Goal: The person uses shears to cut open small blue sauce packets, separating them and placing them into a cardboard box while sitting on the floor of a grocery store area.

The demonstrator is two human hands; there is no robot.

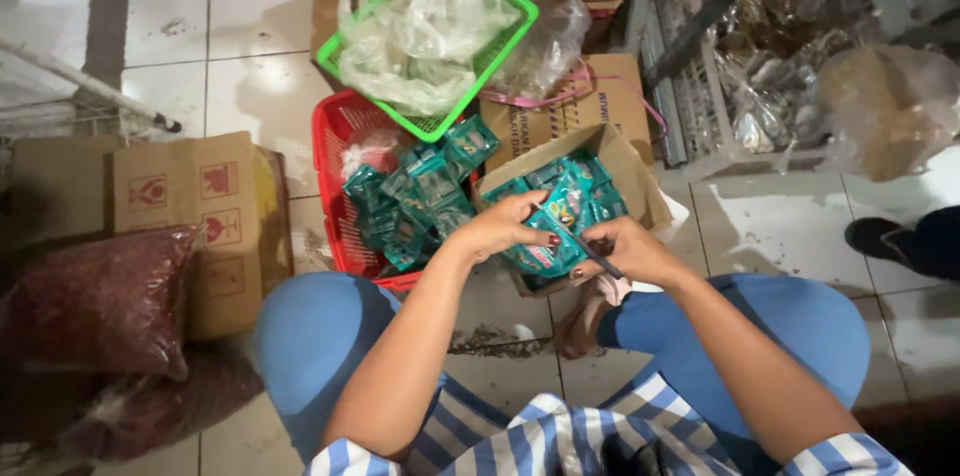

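The left hand [500,226] is clamped on a small teal packet [552,236] held just above the open cardboard box [630,171] of like packets on the tiled floor [770,226], while the right hand [630,251] pinches a thin dark pen-like tool [590,251] whose tip rests on the packet's face. To work the packet cleanly, the left hand should keep it flat and steady so the tool does not slip. A red basket [330,186] holding more teal packets sits just beside the box, under a green basket [500,31] of clear bags.
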